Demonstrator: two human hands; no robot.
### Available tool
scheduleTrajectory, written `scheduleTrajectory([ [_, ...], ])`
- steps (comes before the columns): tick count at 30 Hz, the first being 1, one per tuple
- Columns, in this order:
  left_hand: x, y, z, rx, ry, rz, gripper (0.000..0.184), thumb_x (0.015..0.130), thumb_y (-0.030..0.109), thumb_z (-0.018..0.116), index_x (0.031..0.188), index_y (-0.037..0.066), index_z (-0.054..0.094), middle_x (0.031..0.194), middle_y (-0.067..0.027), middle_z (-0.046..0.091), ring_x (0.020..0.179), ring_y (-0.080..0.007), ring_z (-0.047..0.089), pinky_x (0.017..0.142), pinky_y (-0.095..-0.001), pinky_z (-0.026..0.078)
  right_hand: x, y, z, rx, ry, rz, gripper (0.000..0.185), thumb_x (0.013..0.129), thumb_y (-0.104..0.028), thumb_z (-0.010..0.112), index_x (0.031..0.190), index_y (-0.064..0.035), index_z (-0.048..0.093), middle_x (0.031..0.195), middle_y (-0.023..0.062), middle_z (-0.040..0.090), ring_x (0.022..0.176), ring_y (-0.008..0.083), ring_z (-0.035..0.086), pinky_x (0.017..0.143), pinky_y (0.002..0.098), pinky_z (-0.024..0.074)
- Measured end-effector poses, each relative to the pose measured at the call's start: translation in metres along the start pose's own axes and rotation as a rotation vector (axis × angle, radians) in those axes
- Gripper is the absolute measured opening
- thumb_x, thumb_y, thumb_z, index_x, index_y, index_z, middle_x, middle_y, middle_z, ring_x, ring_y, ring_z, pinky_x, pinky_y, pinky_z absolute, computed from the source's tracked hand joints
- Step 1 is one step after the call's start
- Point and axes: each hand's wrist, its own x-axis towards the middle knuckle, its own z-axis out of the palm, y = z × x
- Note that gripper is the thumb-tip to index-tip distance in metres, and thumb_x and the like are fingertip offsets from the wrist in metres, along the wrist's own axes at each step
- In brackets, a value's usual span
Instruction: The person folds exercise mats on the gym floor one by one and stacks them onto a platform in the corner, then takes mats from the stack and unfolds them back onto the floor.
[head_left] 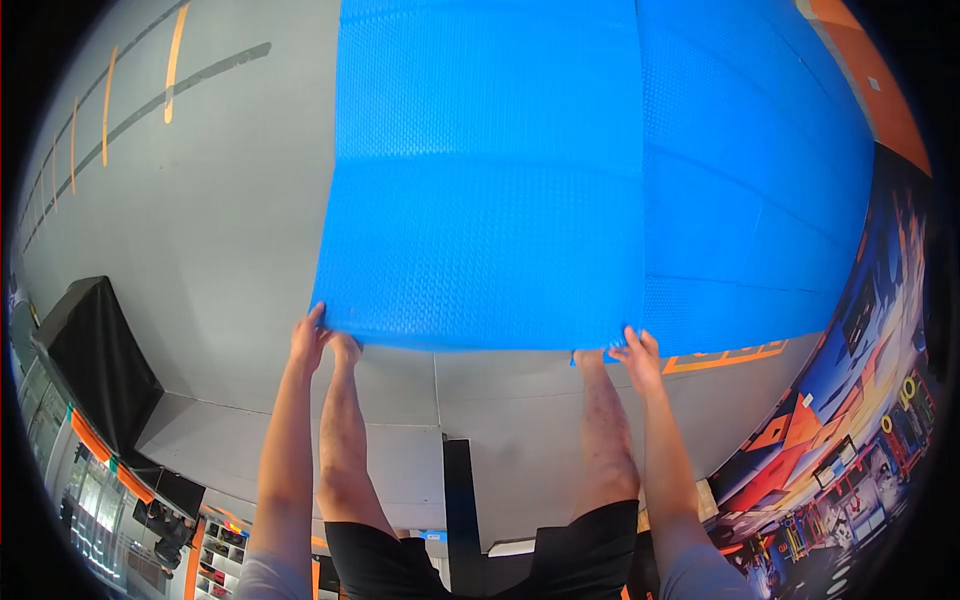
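Note:
A blue textured mat stretches away in front of me, its near edge between my hands. My left hand pinches the near left corner, thumb on top. At the near right corner, my right hand grips the same edge with bent fingers. The near edge looks slightly raised off the floor and hides part of my feet. Along the right side of this mat lies a second blue mat, the two long sides touching or nearly so.
Grey floor with orange and dark lines spreads to the left. A black covered block stands at the left. A brightly painted wall rises at the right, and shelves with shoes are at the lower left.

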Motion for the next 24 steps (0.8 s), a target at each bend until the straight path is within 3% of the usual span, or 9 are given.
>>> scheduleTrajectory([
  [3, -0.076, -0.016, -0.030, 0.094, -0.001, 0.108, 0.025, 0.090, 0.019, 0.063, 0.110, 0.007, 0.055, 0.089, -0.0030, 0.057, 0.082, -0.0161, 0.058, 0.075, -0.0302, 0.049, -0.057, 0.008, -0.012, 0.058, 0.005, -0.127, 0.023, 0.090, -0.010, 0.064, 0.111, -0.0033, 0.059, 0.110, 0.0059, 0.061, 0.100, 0.0171, 0.058, 0.089, 0.0353, 0.0485],
  [5, -0.103, -0.057, -0.070, 0.205, 0.109, 0.163, 0.030, 0.087, 0.008, 0.061, 0.115, 0.007, 0.050, 0.106, -0.0082, 0.058, 0.094, -0.0163, 0.057, 0.081, -0.0306, 0.047, -0.093, 0.023, -0.027, 0.056, 0.037, -0.181, 0.026, 0.087, -0.001, 0.063, 0.112, -0.0040, 0.058, 0.114, 0.0058, 0.058, 0.104, 0.0169, 0.055, 0.092, 0.0343, 0.0458],
  [8, -0.180, -0.019, -0.043, 0.086, 0.211, 0.298, 0.046, 0.080, -0.003, 0.061, 0.123, 0.006, 0.045, 0.115, -0.0110, 0.053, 0.105, -0.0135, 0.051, 0.081, -0.0276, 0.044, -0.123, 0.010, -0.023, 0.086, 0.157, -0.265, 0.032, 0.083, 0.007, 0.059, 0.112, -0.0065, 0.058, 0.119, 0.0047, 0.053, 0.107, 0.0157, 0.052, 0.093, 0.0325, 0.0432],
  [10, -0.193, 0.022, -0.032, 0.302, 0.202, 0.536, 0.051, 0.081, 0.000, 0.058, 0.129, 0.008, 0.040, 0.125, -0.0111, 0.048, 0.106, -0.0134, 0.050, 0.080, -0.0272, 0.044, -0.137, -0.032, -0.004, 0.129, 0.216, -0.260, 0.034, 0.082, 0.009, 0.057, 0.111, -0.0081, 0.057, 0.120, 0.0038, 0.051, 0.107, 0.0143, 0.050, 0.091, 0.0315, 0.0428],
  [12, -0.200, 0.081, 0.010, 0.192, 0.144, 0.589, 0.048, 0.085, 0.006, 0.055, 0.131, 0.010, 0.041, 0.131, -0.0095, 0.048, 0.104, -0.0126, 0.050, 0.081, -0.0273, 0.044, -0.104, -0.047, -0.022, -0.155, 0.220, -0.404, 0.025, 0.087, 0.001, 0.058, 0.110, -0.0087, 0.057, 0.117, 0.0040, 0.052, 0.104, 0.0143, 0.050, 0.084, 0.0312, 0.0450],
  [14, -0.172, 0.126, 0.040, -0.004, -0.032, 0.529, 0.043, 0.094, 0.030, 0.052, 0.132, 0.011, 0.042, 0.136, -0.0077, 0.047, 0.095, -0.0108, 0.054, 0.081, -0.0300, 0.047, -0.064, -0.085, -0.007, 0.051, 0.176, -0.258, 0.021, 0.093, -0.012, 0.056, 0.113, -0.0062, 0.057, 0.118, 0.0037, 0.052, 0.096, 0.0149, 0.053, 0.078, 0.0318, 0.0474],
  [16, -0.105, 0.148, 0.059, -0.070, -0.189, 0.520, 0.052, 0.094, 0.040, 0.052, 0.136, 0.011, 0.041, 0.139, -0.0084, 0.044, 0.087, -0.0137, 0.057, 0.081, -0.0320, 0.049, -0.008, -0.118, 0.024, 0.125, 0.086, -0.293, 0.031, 0.096, -0.025, 0.055, 0.120, -0.0051, 0.056, 0.117, 0.0041, 0.054, 0.088, 0.0143, 0.056, 0.073, 0.0301, 0.0484],
  [21, 0.072, 0.140, 0.098, 0.249, -0.087, 0.256, 0.071, 0.087, 0.041, 0.061, 0.144, 0.009, 0.032, 0.140, -0.0124, 0.041, 0.082, -0.0191, 0.059, 0.073, -0.0341, 0.053, 0.157, -0.134, 0.074, -0.222, 0.164, -0.222, 0.072, 0.085, -0.040, 0.066, 0.144, -0.0084, 0.037, 0.119, 0.0119, 0.057, 0.066, 0.0149, 0.060, 0.062, 0.0286, 0.0492],
  [24, 0.128, 0.118, 0.126, 0.477, 0.059, 0.166, 0.078, 0.079, 0.039, 0.068, 0.142, 0.008, 0.034, 0.131, -0.0136, 0.047, 0.078, -0.0188, 0.058, 0.065, -0.0326, 0.052, 0.233, -0.089, 0.075, -0.399, 0.247, 0.006, 0.090, 0.075, -0.039, 0.077, 0.145, -0.0095, 0.030, 0.114, 0.0141, 0.058, 0.070, 0.0145, 0.059, 0.060, 0.0292, 0.0487],
])
